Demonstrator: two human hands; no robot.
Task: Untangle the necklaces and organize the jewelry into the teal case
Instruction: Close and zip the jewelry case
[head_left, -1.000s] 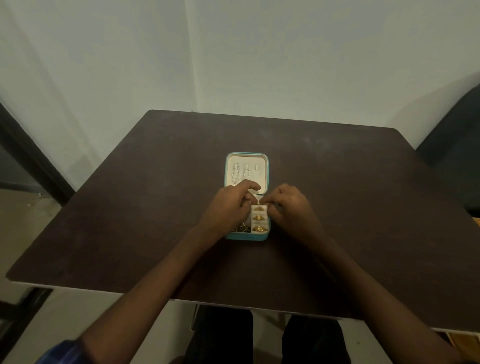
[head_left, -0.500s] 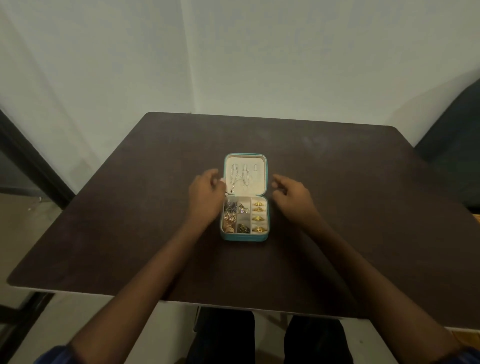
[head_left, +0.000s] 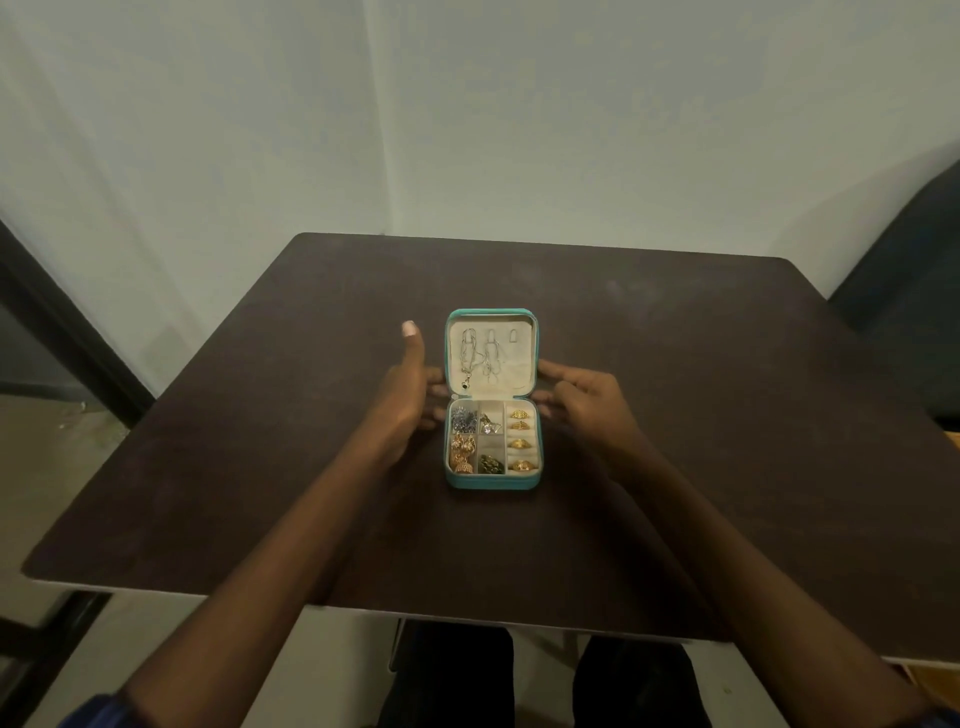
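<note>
The teal case (head_left: 491, 483) lies open at the middle of the dark table (head_left: 701, 415). Its raised lid (head_left: 519, 371) carries two thin necklaces (head_left: 480, 356) on hooks. The tray below holds gold rings (head_left: 521, 441) in the right column, gold earrings (head_left: 461, 453) at the lower left, and small silver and green pieces in the other cells. My left hand (head_left: 408, 400) hovers just left of the case, thumb up, fingers relaxed. On the other side my right hand (head_left: 584, 397) has its fingers loosely spread beside the lid. Neither hand holds anything.
The table's front edge (head_left: 467, 621) runs close to my body, and my dark-clothed legs (head_left: 535, 680) show beneath it. A dark chair (head_left: 914, 291) stands at the right. A pale wall corner rises behind the table.
Both hands have left the tray's rings, where they met a second ago, and drawn apart to the case's two sides. The tray's contents now show fully.
</note>
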